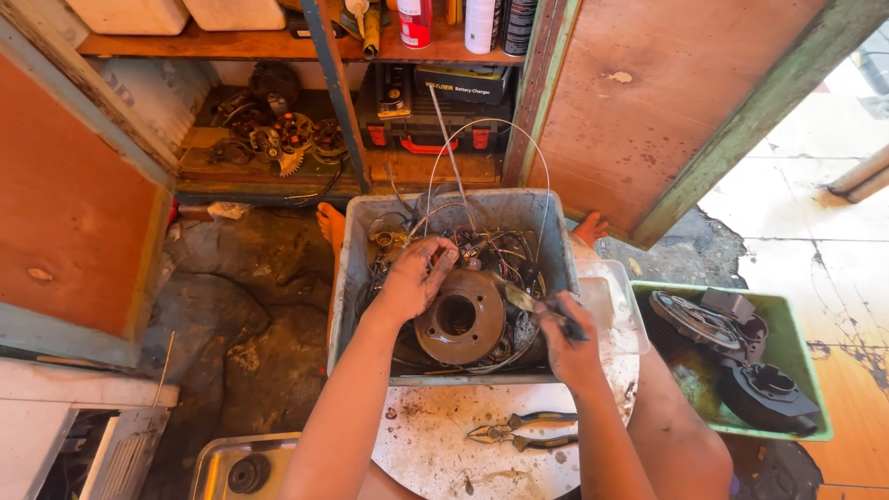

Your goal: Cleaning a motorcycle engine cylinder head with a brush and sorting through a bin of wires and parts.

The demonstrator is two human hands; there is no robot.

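Head cam has your left hand (414, 278) spread open, palm down on the tangle of wires (491, 245) in the grey bin (350, 278), gripping nothing. Your right hand (567, 338) is fisted around a dark-handled tool (542, 304), tip just beside the round rusty metal part (460, 318) in the bin
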